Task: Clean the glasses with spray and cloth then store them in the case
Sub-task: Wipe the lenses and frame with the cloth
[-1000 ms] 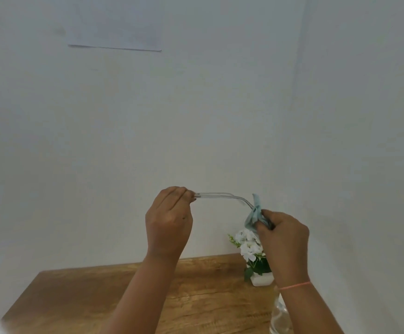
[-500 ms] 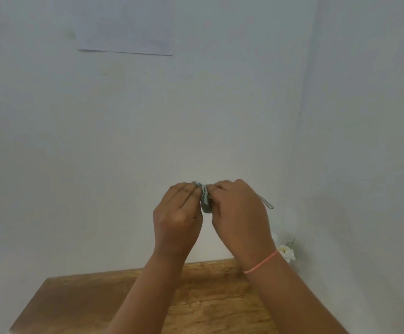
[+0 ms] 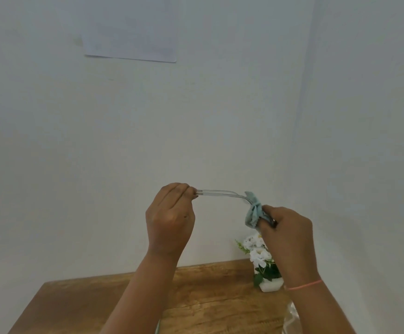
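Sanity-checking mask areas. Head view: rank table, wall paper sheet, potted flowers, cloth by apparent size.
1. table, cropped by the frame
2. sheet of paper, cut off at top
3. potted flowers, partly behind the right hand
4. cloth, bunched in that hand; nearer the camera, yet smallest

The glasses (image 3: 220, 192) are held above the table (image 3: 208, 297), before the wall, between the two hands. Their left end is pinched by the left hand (image 3: 169, 220). Their right end is wrapped in the cloth (image 3: 254, 210), which is gripped by the right hand (image 3: 287, 235). A flower pot (image 3: 269, 284) is set on the table's far right, below the cloth. A sheet (image 3: 131, 32) is fixed to the wall, high above the left hand.
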